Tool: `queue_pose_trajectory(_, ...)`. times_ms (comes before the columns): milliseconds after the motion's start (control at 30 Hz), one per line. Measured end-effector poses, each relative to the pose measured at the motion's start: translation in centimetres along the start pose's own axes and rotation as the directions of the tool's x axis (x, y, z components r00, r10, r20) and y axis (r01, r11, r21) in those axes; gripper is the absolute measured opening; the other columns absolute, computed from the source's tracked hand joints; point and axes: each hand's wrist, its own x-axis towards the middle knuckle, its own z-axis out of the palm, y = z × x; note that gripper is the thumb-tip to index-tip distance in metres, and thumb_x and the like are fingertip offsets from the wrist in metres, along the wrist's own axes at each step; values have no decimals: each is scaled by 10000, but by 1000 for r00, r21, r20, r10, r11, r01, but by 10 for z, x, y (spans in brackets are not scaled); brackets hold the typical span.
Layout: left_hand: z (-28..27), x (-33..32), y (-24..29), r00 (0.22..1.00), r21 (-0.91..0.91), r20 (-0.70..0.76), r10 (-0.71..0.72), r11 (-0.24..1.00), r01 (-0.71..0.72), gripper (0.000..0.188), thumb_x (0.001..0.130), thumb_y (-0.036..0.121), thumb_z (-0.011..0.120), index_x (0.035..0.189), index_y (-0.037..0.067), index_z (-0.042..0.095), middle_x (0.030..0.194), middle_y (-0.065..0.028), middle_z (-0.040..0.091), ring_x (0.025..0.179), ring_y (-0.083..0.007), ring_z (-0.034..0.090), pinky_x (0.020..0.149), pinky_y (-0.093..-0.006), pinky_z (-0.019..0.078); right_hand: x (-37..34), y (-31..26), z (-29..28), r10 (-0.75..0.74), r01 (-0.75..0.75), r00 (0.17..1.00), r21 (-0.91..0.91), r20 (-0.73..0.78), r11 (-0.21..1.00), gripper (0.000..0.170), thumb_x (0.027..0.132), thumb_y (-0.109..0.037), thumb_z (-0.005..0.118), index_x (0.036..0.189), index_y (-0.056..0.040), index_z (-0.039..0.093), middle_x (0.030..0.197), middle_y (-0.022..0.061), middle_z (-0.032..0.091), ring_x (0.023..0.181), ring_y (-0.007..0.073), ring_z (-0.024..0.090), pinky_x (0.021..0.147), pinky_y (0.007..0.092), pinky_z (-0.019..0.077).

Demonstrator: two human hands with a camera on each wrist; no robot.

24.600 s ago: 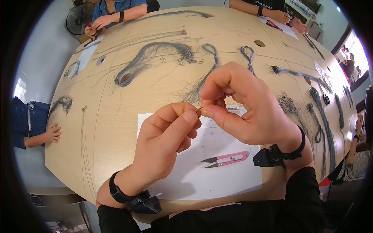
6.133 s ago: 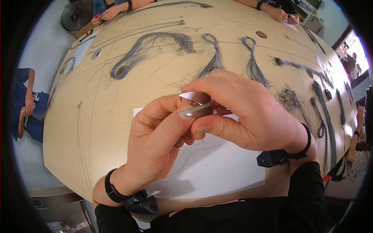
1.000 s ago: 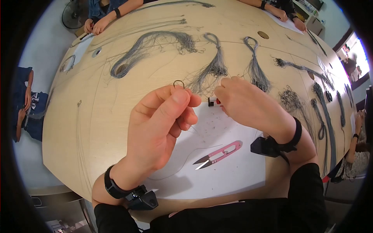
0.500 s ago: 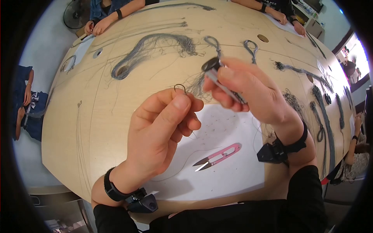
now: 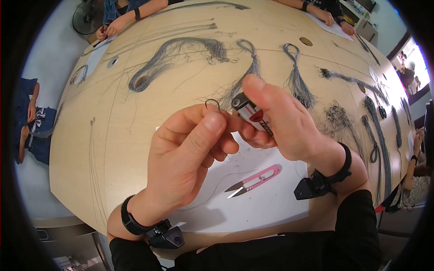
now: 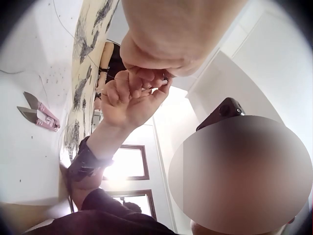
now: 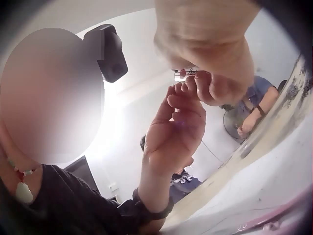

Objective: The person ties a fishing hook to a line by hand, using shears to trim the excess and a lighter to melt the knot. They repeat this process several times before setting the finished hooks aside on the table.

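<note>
My left hand (image 5: 187, 151) pinches a fish hook (image 5: 212, 103) between thumb and forefinger, its curved bend sticking up above the fingertips. A thin line trails below this hand over the white paper (image 5: 266, 212). In my right hand (image 5: 289, 122) is a lighter (image 5: 253, 115), white with red and black print and a black top. The right thumb stands raised above that top, which is tilted toward the left fingertips, close to the hook. Below both hands, pink thread snips (image 5: 255, 180) lie on the paper, blades to the left. In both wrist views the fingers mostly hide the hook.
Bundles of grey line with hooks (image 5: 181, 45) lie across the table (image 5: 131, 171). Two looped bundles, one a knotted hank (image 5: 296, 77), lie beyond my hands. Dark specks dot the paper. Other people's hands (image 5: 118, 25) are at the far edge.
The snips, earlier at the left fingertips, now lie on the paper. My right hand has picked up the lighter, turned it and brought it beside the hook. The left hand keeps its pinch.
</note>
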Motion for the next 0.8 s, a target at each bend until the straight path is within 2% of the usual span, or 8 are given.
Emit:
queue_pose_trajectory(100,0,0,-1,1000,-3,12,-8,1000,8,132,838,163,431,866,48,489,822,-72,522,626,-95,507,583,-206,425,-2,-2,-1,-9,10,1000,31,-29,999,515,799,-473,333,558,-33,450,492,5,390,439,64,315,411,207,256)
queue_pose_trajectory(267,0,0,-2,999,-5,35,-18,1000,19,135,837,163,433,878,47,490,819,-72,532,626,-99,512,591,-209,431,-4,-3,-1,-59,56,996,52,59,997,496,810,-440,334,598,-17,484,506,11,406,462,66,324,422,198,263)
queue_pose_trajectory(467,-1,-1,-2,999,-14,35,-16,1000,17,135,836,157,435,898,56,499,795,-69,551,631,-104,523,595,-210,433,-7,-3,0,-92,88,993,51,76,995,476,833,-398,327,619,-5,491,520,11,421,492,67,337,433,196,280)
queue_pose_trajectory(800,-1,-1,-3,999,-26,35,-12,1000,12,140,837,156,432,894,53,508,780,-66,561,626,-102,532,593,-208,441,-9,-4,1,-87,82,991,58,99,995,456,838,-383,328,634,-8,490,551,11,454,514,69,347,444,192,294)
